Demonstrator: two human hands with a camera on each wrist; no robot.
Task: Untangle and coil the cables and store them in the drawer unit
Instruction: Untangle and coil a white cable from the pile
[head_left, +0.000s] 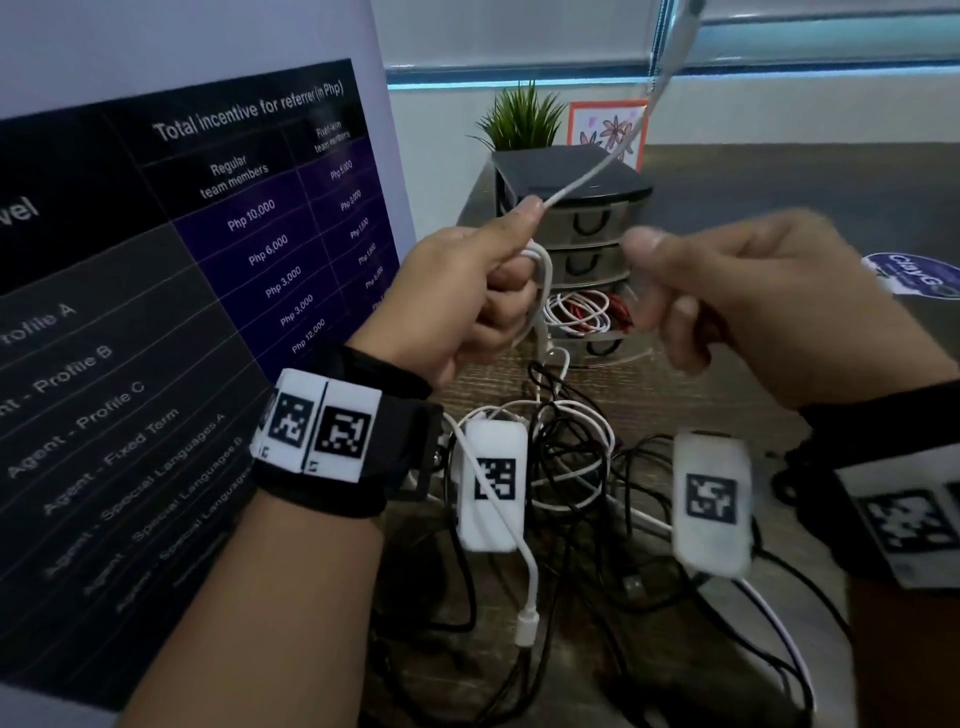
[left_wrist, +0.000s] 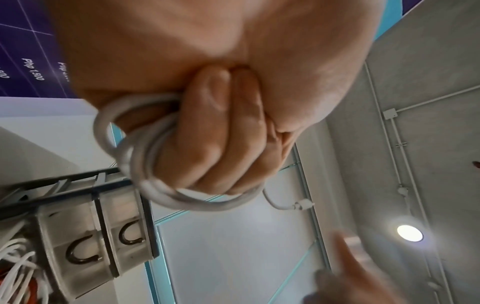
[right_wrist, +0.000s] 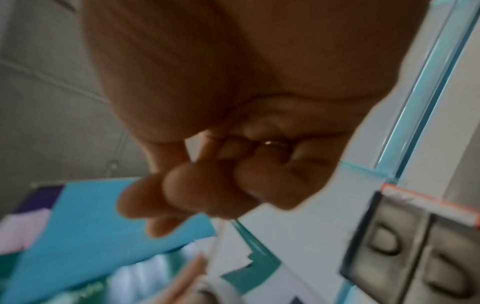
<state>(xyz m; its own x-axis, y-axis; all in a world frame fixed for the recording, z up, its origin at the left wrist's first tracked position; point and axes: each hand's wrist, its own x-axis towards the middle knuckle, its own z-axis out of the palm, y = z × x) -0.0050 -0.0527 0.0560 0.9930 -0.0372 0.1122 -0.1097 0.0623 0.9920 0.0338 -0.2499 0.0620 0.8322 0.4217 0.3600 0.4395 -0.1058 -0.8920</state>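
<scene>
My left hand grips a small coil of white cable, with the loops wound round its curled fingers. Its thumb pinches the free length, which rises up and to the right out of the head view. The cable's plug end hangs in the air. To the right, my right hand is blurred, fingers curled into the palm, holding nothing I can see. A tangle of black and white cables lies on the table below both hands. Behind them stands the drawer unit.
One lower drawer stands open with white and red cables inside. A large printed board stands at the left. A potted plant and a framed picture are behind the unit. A round sticker lies at the right.
</scene>
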